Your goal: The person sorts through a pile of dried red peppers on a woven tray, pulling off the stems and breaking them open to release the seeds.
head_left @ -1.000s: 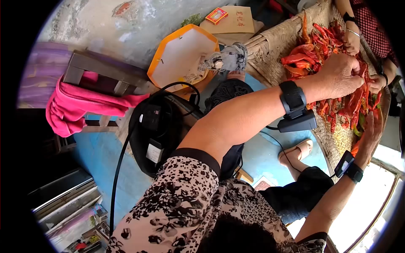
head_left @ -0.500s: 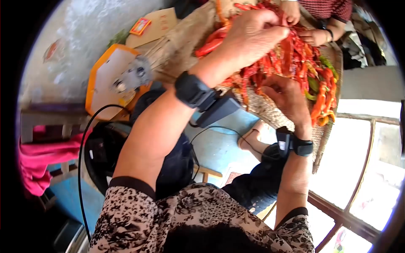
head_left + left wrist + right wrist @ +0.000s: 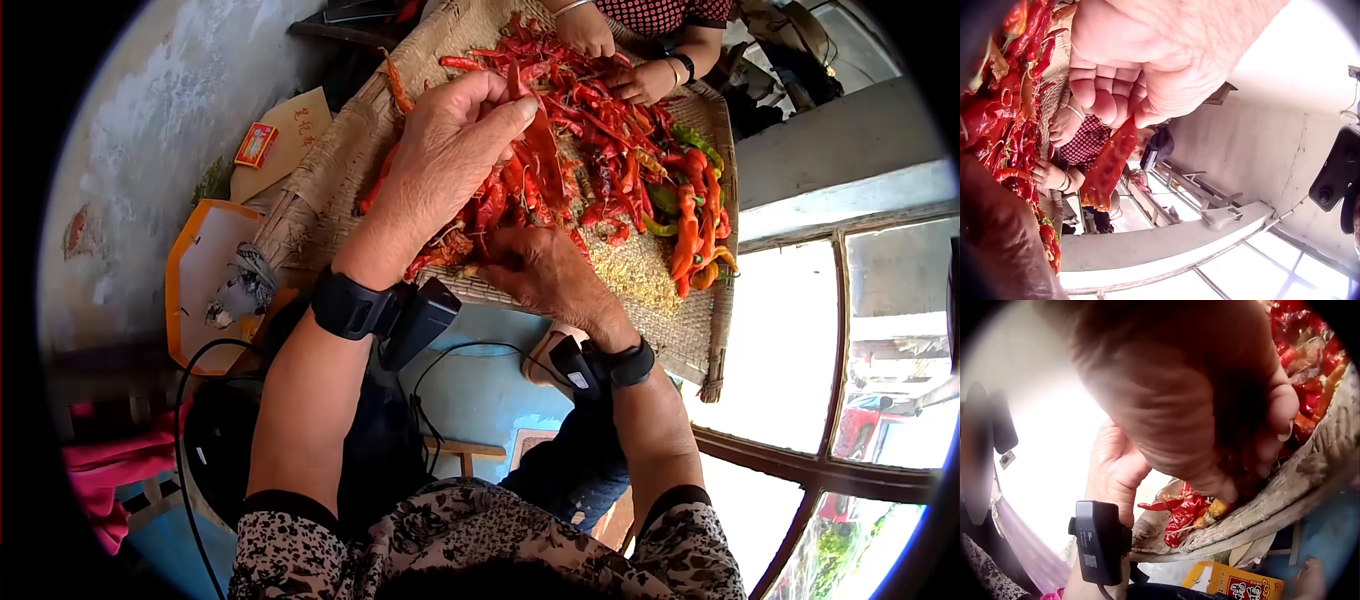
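My left hand (image 3: 450,150) pinches a flattened red chili pepper (image 3: 1110,165) between thumb and fingertips. It hangs above a heap of red dried chilies (image 3: 600,130) on a woven tray (image 3: 330,190). Low over the tray's near edge, my right hand (image 3: 555,275) bends its fingers down among the chilies. In the right wrist view its thumb is right at a yellowish chili end (image 3: 1216,509). Dark shadow hides what lies between those fingers, so I cannot tell whether they grip a chili. Loose pale seeds (image 3: 640,275) lie on the weave to the right.
Across the tray, another person's hands (image 3: 645,80) work in the heap. Orange and green peppers (image 3: 700,210) lie along the right side. An orange-rimmed box (image 3: 185,290) and a small red-yellow packet (image 3: 256,145) are at the left. A window (image 3: 790,330) stands right.
The head view has swung toward the tray. My left hand now holds a red chili up over the heap. My right hand has moved left from the orange peppers to the near edge.
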Available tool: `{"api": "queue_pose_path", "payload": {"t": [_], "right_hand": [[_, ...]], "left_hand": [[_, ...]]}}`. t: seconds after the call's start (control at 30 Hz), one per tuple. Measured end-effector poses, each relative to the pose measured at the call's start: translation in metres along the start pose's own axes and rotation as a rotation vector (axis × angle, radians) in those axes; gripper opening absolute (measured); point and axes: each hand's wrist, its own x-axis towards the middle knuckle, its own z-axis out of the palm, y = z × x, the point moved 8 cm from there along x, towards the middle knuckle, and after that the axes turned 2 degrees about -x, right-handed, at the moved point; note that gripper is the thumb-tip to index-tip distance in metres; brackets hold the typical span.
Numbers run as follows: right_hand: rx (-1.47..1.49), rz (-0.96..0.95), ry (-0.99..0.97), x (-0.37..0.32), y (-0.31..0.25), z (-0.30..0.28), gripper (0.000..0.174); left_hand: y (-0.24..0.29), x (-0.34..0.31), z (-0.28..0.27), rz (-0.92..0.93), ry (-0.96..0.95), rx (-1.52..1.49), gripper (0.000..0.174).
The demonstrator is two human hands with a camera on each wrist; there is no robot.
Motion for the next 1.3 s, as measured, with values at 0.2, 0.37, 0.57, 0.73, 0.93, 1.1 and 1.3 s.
{"api": "queue_pose_path", "payload": {"t": [0.2, 0.37, 0.57, 0.73, 0.93, 1.1, 1.3], "right_hand": [[0.195, 0.088, 0.091, -0.007, 0.019, -0.044, 0.022], [0.648, 0.145, 0.266, -0.012, 0.039, -0.068, 0.032], [0.610, 0.069, 0.316, -0.010, 0.031, -0.068, 0.031], [0.970, 0.024, 0.392, -0.008, 0.033, -0.075, 0.029], [1.182, 0.040, 0.494, -0.005, 0.064, -0.093, 0.024], [1.309, 0.206, 0.974, -0.021, 0.140, -0.118, 0.027], [-0.495, 0.259, 0.133, -0.004, 0.121, -0.063, 0.021]], "left_hand": [[0.003, -0.001, -0.001, -0.010, 0.013, -0.069, 0.026], [0.003, 0.000, -0.009, 0.026, 0.095, -0.167, 0.024], [0.001, 0.000, -0.021, 0.045, 0.210, -0.229, 0.025], [0.004, -0.001, -0.026, 0.055, 0.268, -0.244, 0.017], [0.002, -0.001, -0.030, 0.055, 0.284, -0.262, 0.019], [0.001, 0.000, -0.031, 0.028, 0.262, -0.278, 0.012], [0.001, 0.001, -0.031, 0.010, 0.247, -0.262, 0.011]]}}
